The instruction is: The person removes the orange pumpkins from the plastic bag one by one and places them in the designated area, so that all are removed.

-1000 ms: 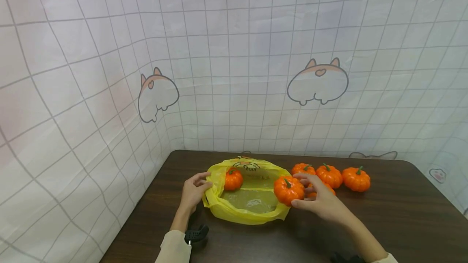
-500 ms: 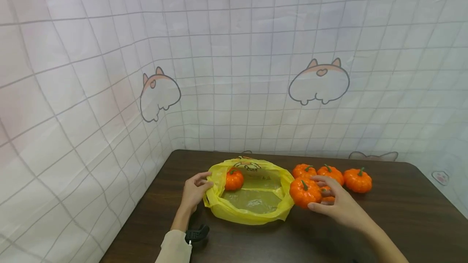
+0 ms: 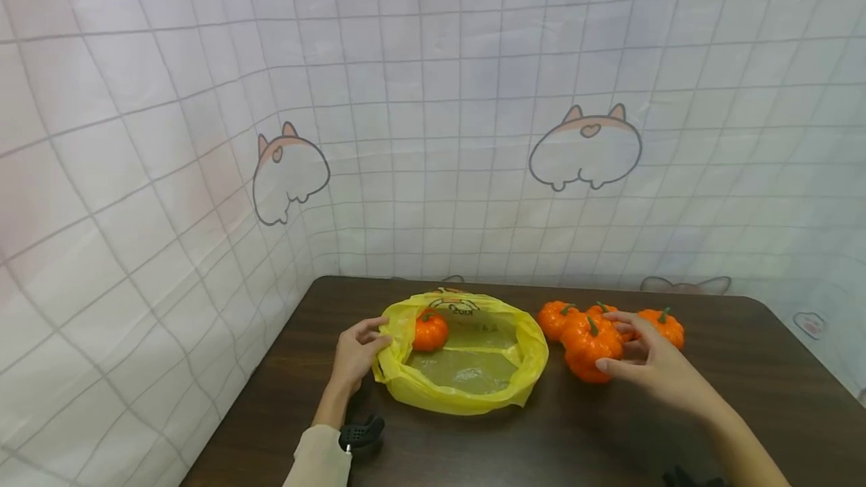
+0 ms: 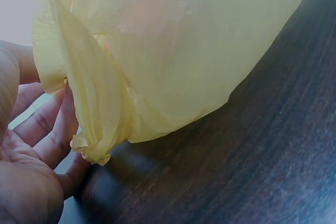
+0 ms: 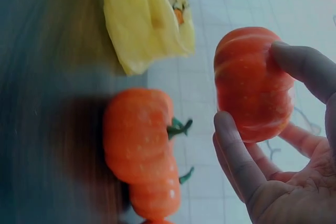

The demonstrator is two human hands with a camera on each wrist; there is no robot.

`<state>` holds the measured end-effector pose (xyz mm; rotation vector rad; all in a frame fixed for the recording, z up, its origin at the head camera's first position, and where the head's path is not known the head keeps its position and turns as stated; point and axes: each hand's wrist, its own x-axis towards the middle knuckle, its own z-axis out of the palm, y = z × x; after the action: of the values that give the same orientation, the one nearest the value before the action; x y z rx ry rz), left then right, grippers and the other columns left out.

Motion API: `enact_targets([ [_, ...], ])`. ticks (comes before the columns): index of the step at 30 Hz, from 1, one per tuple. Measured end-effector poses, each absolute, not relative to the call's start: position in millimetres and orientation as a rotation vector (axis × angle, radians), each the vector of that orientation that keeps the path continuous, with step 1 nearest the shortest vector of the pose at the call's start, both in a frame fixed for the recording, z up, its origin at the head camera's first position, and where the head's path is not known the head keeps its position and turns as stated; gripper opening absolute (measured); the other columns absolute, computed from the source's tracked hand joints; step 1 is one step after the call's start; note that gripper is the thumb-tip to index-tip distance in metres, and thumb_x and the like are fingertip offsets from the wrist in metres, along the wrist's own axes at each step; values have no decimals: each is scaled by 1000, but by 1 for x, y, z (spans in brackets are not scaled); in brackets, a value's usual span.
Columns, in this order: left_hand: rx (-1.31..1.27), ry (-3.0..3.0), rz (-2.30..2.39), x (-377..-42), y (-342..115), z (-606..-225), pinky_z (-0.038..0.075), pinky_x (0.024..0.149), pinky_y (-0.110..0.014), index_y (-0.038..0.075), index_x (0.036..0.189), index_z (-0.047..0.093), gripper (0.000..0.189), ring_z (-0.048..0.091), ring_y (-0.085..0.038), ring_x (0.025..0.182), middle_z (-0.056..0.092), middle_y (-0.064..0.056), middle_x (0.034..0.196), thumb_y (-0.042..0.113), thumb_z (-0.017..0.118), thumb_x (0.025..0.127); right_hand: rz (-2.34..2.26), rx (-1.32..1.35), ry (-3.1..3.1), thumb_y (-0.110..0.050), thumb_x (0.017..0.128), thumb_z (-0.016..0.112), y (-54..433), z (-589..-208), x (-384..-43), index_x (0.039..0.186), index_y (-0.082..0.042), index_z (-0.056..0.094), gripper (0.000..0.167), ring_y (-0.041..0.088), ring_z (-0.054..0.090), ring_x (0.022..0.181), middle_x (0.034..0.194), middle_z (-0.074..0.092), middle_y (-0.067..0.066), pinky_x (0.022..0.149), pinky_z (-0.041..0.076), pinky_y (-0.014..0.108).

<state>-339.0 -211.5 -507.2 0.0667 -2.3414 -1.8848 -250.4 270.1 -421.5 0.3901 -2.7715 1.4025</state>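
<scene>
My right hand (image 3: 659, 367) grips a small orange pumpkin (image 5: 252, 85) between thumb and fingertips, raised above the tabletop. In the head view this pumpkin overlaps others behind and below it. To its left sits a yellow plastic bag (image 3: 460, 402), its mouth spread wide. Inside the bag, at the left, rests another pumpkin (image 3: 430, 331) with a green stem. My left hand (image 3: 356, 355) holds the bag's left rim; in the left wrist view, fingers (image 4: 42, 124) lie along the gathered yellow plastic.
Several orange pumpkins stand together on the dark wooden table (image 3: 751, 389) at right, one pumpkin (image 3: 663, 328) outermost and one pumpkin (image 3: 556, 319) nearest the bag. A white grid-patterned cloth (image 3: 440, 134) hangs behind and to the left.
My right hand has moved right with its pumpkin, from over the bag's right rim to in front of the other pumpkins. The left hand has stayed at the bag's rim.
</scene>
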Motion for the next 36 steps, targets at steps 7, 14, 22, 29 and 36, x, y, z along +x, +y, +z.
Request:
enact_targets([
  [7,69,-2344,-1874,-338,-211,-507,52,68,-26,16,125,73,33,65,-14,79,76,-9,94,12,75,93,1456,343,-2795,-32,97,72,295,-426,-254,157,-15,31,74,54,52,129,152,31,34,83,58,47],
  [14,70,-2344,-1875,-337,-210,-509,53,67,-26,15,126,73,34,65,-14,78,76,-9,93,12,75,93,1446,343,-2780,-27,98,71,314,-430,-258,156,-11,31,72,53,53,126,150,32,36,80,58,41],
  [22,101,-2352,-1876,-340,-210,-507,53,67,-25,12,130,70,37,64,-13,78,75,-10,97,11,74,93,1384,298,-2812,-31,99,68,331,-438,-265,159,-8,28,76,58,48,128,150,34,37,80,57,51],
  [29,55,-2352,-1881,-321,-204,-482,52,65,-26,3,129,69,35,64,-13,75,74,-14,93,6,70,94,1386,248,-2856,-33,99,68,345,-447,-269,157,-2,25,78,56,50,126,149,33,40,81,57,53],
  [36,84,-2352,-1884,-328,-207,-492,53,65,-25,5,130,69,35,64,-12,76,75,-14,95,7,71,95,1310,259,-2902,-30,99,68,356,-455,-270,154,4,27,77,52,56,119,145,37,44,79,57,49],
])
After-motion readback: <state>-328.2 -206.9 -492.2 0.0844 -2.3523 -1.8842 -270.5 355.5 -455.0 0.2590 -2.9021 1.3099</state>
